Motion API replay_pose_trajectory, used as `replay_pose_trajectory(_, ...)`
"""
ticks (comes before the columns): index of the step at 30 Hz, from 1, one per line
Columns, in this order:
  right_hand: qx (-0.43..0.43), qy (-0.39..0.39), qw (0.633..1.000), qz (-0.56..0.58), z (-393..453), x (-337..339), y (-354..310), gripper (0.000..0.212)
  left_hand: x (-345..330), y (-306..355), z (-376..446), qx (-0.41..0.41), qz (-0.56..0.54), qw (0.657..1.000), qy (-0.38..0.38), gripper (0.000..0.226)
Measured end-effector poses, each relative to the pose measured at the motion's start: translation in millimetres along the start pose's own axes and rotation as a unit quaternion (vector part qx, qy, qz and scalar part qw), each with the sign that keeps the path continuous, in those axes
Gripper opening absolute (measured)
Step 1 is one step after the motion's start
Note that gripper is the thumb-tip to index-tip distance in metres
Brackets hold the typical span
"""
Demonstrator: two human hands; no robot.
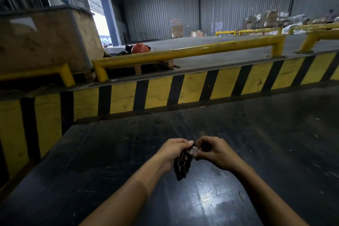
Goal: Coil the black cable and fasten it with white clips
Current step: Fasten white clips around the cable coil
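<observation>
A bundle of coiled black cable (pixel 182 167) hangs down from my left hand (pixel 172 150), which is closed around its upper end above the dark table (pixel 113 152). My right hand (pixel 214 152) meets the left at the top of the bundle, fingers pinched on a small white clip (pixel 194 149) pressed against the cable. Most of the clip and the top of the coil are hidden by my fingers.
A yellow-and-black striped barrier (pixel 183 90) runs just beyond the table's far edge. Yellow guard rails (pixel 183 53), a large crate (pixel 45 38) and a red helmet (pixel 140 48) lie behind it. Stacked goods stand at the far wall.
</observation>
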State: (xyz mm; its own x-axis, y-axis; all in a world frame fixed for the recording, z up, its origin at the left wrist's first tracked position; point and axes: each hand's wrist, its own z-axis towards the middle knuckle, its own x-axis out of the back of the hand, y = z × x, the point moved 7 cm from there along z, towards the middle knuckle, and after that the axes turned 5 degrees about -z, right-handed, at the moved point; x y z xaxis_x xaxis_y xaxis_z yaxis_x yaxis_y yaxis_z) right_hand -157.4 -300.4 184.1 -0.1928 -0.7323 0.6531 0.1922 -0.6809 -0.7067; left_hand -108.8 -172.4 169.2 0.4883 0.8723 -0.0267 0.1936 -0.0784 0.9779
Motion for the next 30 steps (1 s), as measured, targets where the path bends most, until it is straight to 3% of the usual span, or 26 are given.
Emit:
replay_pose_trajectory(8,0.092,0.125,0.983,-0.099,-8,12,-20,0.011,-2,3,-3,0.065,-0.043,0.996,0.04,0.018)
replay_pose_trajectory(14,0.038,0.095,0.991,-0.091,-4,0,-13,0.012,-2,-3,-3,0.091,-0.077,0.992,0.052,0.022)
replay_pose_trajectory(30,0.058,0.05,0.991,-0.11,1,-5,-22,0.011,-5,-2,-9,0.117,-0.073,0.99,0.003,0.021)
